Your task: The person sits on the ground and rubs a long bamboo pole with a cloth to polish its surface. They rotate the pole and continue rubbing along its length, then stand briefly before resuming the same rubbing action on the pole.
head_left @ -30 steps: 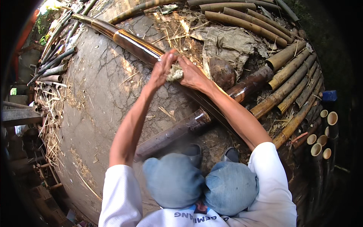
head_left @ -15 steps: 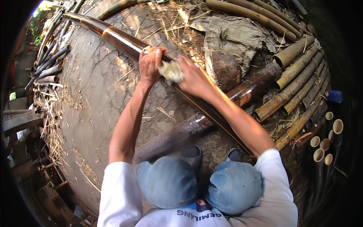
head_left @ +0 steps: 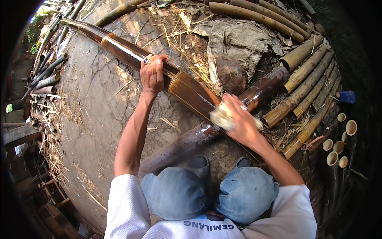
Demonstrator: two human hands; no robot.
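A long, glossy brown bamboo pole (head_left: pixel 192 93) runs slantwise from the far left down toward my right knee. My left hand (head_left: pixel 151 75) is closed around it, a little above one of its ringed joints. Lower down the same pole, my right hand (head_left: pixel 242 122) presses a pale, bunched rag (head_left: pixel 222 116) against the surface; motion blurs both slightly. Beneath the pole, a thicker dark bamboo log (head_left: pixel 265 91) lies crosswise and bears it. The pole's near end is hidden behind my right forearm.
A brown stone (head_left: pixel 231 74) and a crumpled grey sack (head_left: pixel 242 38) lie beyond the log. Bamboo poles (head_left: pixel 304 75) are stacked at the right, with upright cut tubes (head_left: pixel 332 159) and a blue block (head_left: pixel 347 96) near them. More poles (head_left: pixel 48 81) pile up at the left.
My right hand has slid the rag down the pole, away from my left hand, uncovering the ringed joint. My left hand keeps its hold.
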